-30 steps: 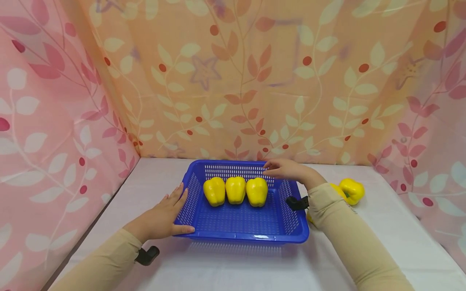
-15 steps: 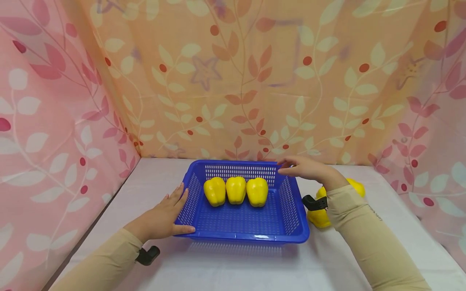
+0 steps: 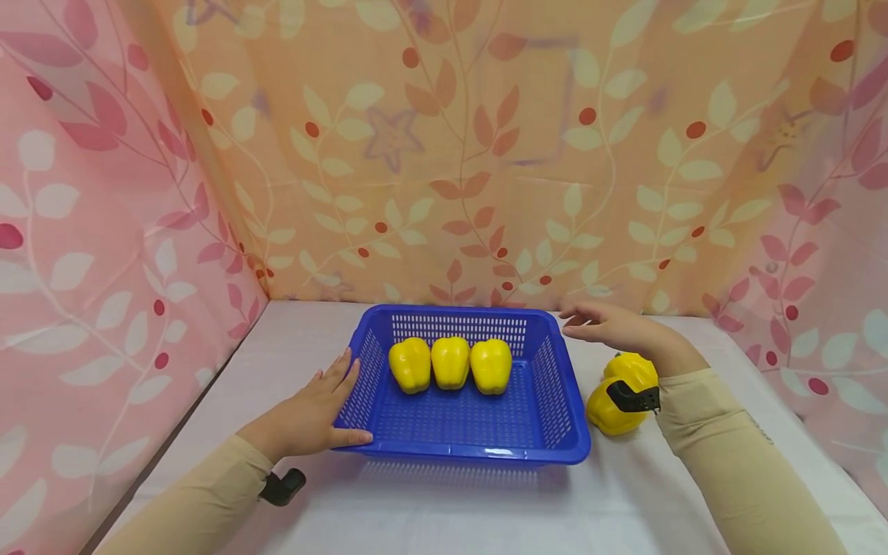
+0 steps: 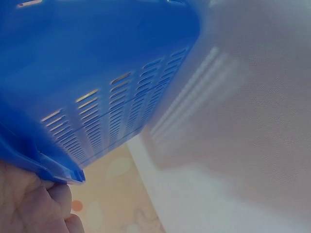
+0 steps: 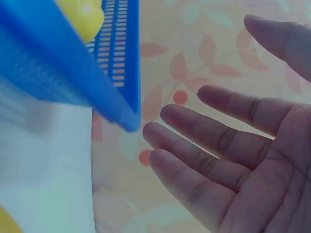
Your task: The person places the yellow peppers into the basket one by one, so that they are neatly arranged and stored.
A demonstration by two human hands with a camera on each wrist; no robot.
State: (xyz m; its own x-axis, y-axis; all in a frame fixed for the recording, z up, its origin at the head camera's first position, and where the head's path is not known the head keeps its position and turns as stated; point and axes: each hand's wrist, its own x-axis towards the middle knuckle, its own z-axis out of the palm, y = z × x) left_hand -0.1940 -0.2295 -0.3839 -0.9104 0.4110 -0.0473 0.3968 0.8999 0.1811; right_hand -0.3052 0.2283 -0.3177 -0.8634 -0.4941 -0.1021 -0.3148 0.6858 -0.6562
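Observation:
A blue plastic basket (image 3: 479, 452) with slotted sides holds three yellow bell peppers (image 3: 450, 363) in a row toward its back. My left hand (image 3: 305, 415) rests on the basket's left rim, fingers spread and thumb along the front corner. In the left wrist view, part of that hand (image 4: 29, 206) shows beneath the rim by the slotted wall. Just off the back right corner, my right hand (image 3: 620, 330) is in the air. The right wrist view shows its palm bare and fingers extended, with nothing in them.
Right of the basket, yellow bell peppers (image 3: 610, 410) lie on the white tablecloth (image 3: 430, 516), partly covered by the black wrist strap (image 3: 633, 397). Behind the table hangs an orange leaf-patterned curtain (image 3: 333, 193), with a pink one (image 3: 104, 231) at the left.
My right hand has moved right, from over the basket's back rim to outside its corner. The right forearm uncovers the nearer loose peppers and hides the farther one. The left hand stays put.

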